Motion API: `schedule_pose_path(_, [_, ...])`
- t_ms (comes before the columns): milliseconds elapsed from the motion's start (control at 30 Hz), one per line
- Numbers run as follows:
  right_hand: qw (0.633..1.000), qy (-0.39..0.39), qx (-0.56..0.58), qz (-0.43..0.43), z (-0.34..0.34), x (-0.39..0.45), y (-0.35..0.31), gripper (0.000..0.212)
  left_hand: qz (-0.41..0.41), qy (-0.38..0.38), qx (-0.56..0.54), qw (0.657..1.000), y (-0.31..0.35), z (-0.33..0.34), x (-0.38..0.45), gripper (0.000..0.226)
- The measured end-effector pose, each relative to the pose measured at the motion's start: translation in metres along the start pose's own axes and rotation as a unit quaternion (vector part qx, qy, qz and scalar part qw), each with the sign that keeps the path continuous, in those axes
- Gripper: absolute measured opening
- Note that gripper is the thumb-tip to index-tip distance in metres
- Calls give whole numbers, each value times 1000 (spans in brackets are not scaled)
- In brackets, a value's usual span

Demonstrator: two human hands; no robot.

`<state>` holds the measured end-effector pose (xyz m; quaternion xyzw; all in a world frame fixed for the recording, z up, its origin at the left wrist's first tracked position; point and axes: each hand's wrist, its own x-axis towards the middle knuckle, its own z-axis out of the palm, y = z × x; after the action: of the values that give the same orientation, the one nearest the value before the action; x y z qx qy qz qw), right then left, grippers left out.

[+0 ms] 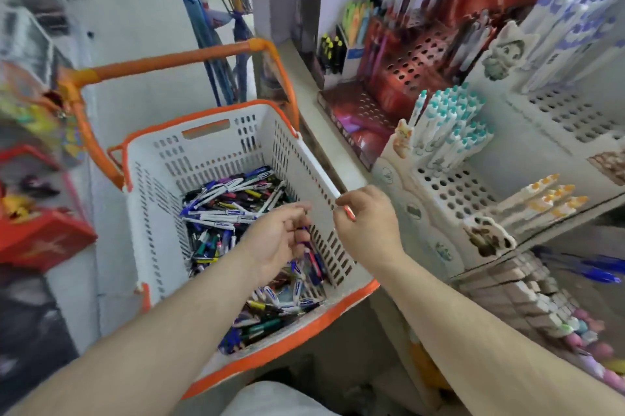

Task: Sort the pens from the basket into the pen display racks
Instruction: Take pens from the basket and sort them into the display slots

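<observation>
A white basket with an orange rim [203, 151] stands in front of me, its bottom covered by a heap of mixed pens [230, 212]. My left hand [280, 239] is inside the basket over the heap, its fingers curled round a few dark pens. My right hand [368, 223] hovers above the basket's right wall and pinches a white pen with a red tip [333, 190]. To the right stand the display racks: a white perforated rack [453, 192] with teal-capped pens [449, 124] and a red perforated rack [406, 70].
An orange handle [169, 60] arches over the basket's far side. A white rack [571, 111] at the upper right holds purple-capped pens, and orange-capped pens [541, 199] lie lower right. Erasers [527, 300] and blue pens [595, 266] fill the shelf below. Red boxes [40, 239] sit at left.
</observation>
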<state>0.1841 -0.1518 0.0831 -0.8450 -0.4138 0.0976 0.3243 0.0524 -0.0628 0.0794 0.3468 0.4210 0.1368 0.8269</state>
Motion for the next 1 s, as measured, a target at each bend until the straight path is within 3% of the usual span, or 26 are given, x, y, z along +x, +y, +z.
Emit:
schedule_pose_path(200, [991, -79, -96, -41, 26, 8, -8, 36, -3, 84, 33, 996, -11, -46, 0, 19])
schedule_pose_path(367, [955, -177, -234, -41, 41, 19, -9, 61, -35, 119, 242, 962, -20, -75, 8, 23])
schedule_pose_path(467, [929, -216, -297, -40, 50, 17, -1, 69, -31, 111, 475, 873, -30, -91, 18, 28])
schedule_pose_path(600, [932, -211, -289, -53, 49, 16, 6, 76, -23, 55, 747, 663, -46, -104, 39, 52])
schedule_pose_path(667, [936, -209, -277, -55, 48, 18, 7, 77, -10, 43, 805, 592, -50, -106, 51, 64])
schedule_pose_path(867, [939, -200, -270, -67, 48, 17, 14, 78, 8, 59, 858, 510, -48, -113, 93, 118])
schedule_pose_path(1000, [946, -180, -258, -72, 50, 14, 16, 79, 16, 63, 885, 462, -41, -120, 124, 141])
